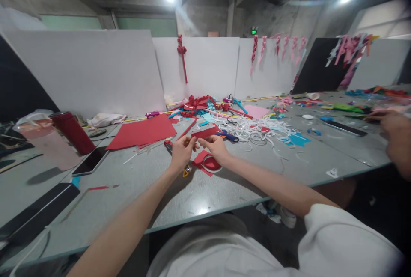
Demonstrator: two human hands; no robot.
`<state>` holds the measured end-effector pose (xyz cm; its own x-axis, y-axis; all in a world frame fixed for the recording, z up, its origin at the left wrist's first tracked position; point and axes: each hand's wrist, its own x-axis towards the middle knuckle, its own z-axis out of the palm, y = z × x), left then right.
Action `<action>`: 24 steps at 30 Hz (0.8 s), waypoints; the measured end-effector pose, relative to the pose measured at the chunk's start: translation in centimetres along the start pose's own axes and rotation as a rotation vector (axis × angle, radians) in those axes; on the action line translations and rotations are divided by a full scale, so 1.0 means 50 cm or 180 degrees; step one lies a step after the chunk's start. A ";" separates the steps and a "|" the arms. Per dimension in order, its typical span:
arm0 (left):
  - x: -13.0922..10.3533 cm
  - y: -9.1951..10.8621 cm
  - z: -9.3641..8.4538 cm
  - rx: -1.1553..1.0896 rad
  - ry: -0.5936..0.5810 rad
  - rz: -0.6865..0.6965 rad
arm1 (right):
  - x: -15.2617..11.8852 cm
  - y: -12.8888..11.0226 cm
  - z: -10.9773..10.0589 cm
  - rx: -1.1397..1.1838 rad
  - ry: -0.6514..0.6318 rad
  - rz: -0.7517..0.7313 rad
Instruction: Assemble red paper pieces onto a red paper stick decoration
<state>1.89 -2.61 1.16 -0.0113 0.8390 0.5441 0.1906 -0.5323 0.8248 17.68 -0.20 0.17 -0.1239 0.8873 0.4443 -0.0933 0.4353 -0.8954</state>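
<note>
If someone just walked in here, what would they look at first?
Probably the big tangle of curly white strips on the gray table, just beyond the right hand. Next, the large red sheet lying to the left, and the knotted red strand hanging on the white panel behind.
</note>
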 end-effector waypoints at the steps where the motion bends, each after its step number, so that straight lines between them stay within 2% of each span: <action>1: 0.000 -0.001 -0.001 0.0016 0.0010 -0.0015 | 0.002 0.003 -0.001 0.0102 0.0035 -0.0005; 8: -0.004 0.001 -0.003 0.0100 -0.0131 -0.0003 | 0.007 0.026 0.001 0.0286 -0.0072 0.0164; 18: -0.009 0.011 -0.001 0.0092 -0.0186 0.0017 | 0.009 0.016 0.003 0.0863 -0.0097 0.0405; 24: -0.003 0.008 -0.001 0.0107 -0.0129 0.0023 | 0.032 0.016 -0.016 0.1241 0.0179 0.0521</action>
<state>1.93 -2.98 1.41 0.0297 0.8394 0.5428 0.2235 -0.5348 0.8149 18.20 1.68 0.15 -0.1151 0.9515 0.2853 -0.4448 0.2074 -0.8713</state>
